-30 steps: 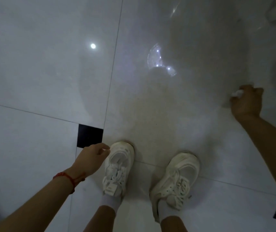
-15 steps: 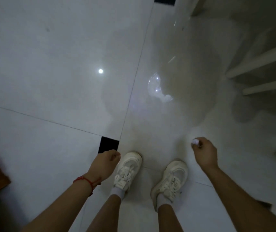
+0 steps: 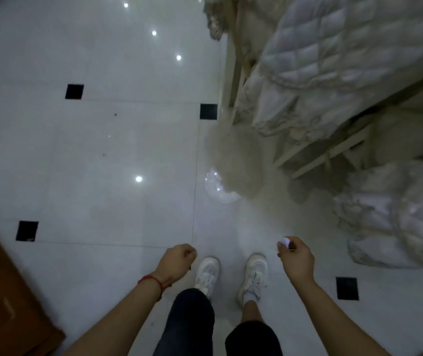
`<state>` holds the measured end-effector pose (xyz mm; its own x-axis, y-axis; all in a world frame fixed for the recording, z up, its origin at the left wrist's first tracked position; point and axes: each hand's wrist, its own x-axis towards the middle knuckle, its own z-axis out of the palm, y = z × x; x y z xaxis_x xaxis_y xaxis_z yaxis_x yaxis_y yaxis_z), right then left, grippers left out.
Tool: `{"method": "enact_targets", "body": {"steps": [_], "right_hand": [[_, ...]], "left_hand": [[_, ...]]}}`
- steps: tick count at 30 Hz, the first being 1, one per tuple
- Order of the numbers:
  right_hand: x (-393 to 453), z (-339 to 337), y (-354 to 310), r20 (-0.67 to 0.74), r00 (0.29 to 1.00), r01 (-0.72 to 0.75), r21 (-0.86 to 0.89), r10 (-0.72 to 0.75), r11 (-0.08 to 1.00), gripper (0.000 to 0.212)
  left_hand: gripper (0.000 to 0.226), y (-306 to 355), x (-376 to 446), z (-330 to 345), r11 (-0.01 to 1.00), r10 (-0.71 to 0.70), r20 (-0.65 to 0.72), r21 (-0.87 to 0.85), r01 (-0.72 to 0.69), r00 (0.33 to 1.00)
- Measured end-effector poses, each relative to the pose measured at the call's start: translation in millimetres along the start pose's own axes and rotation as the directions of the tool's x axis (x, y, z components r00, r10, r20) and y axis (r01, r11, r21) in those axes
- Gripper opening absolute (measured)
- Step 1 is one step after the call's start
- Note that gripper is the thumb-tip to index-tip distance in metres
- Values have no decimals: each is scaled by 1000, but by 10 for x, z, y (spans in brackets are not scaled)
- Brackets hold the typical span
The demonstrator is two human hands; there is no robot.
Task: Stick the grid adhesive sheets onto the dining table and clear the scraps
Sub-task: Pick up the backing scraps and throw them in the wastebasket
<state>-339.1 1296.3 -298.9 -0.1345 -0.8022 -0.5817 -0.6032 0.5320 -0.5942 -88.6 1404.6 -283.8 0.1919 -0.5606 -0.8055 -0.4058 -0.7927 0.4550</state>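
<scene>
A person stands on a white tiled floor (image 3: 102, 163). The right hand (image 3: 296, 258) pinches a small white scrap (image 3: 284, 242) above the right shoe. The left hand (image 3: 177, 262) is curled into an empty fist.

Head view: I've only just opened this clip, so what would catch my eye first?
Probably the quilted white covers heaped over pale furniture at upper right. Next, the white scrap pinched in the right hand above the white sneakers. The glossy tiled floor mirrors ceiling lights between small black insets.
</scene>
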Motion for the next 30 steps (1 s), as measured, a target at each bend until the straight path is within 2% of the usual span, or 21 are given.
{"method": "enact_targets", "body": {"steps": [4,8,12,15,19,23,30], "right_hand": [[-610,-336,-161,-32,999,-31,73,34,997,14],[-1207,-649,-94,-111,987,-92,203,117,975,11],[-1794,-962,213,-187,960,-152,277,208,949,12],[-2151,-1204,527,-266,911,-208,366,316,907,9],[-2628,-1472,1009,-338,825,-259,485,452,835,6],[-3129,-1650,1516,-356,739,-286,604,573,744,15],[-4056,-1773,2529,-305,632,-312,742,713,593,13]], "left_hand": [[28,144,-471,-305,996,21,57,80,-25,998],[25,207,-838,-510,998,22,78,61,-26,997],[23,250,-1111,-579,997,-43,76,65,38,996],[25,365,-1244,-470,991,-51,103,128,37,993],[27,644,-1413,-166,972,-21,178,235,-22,984],[29,1001,-1644,318,926,30,249,359,-121,968],[30,1479,-2231,1475,884,134,338,384,-267,932]]}}
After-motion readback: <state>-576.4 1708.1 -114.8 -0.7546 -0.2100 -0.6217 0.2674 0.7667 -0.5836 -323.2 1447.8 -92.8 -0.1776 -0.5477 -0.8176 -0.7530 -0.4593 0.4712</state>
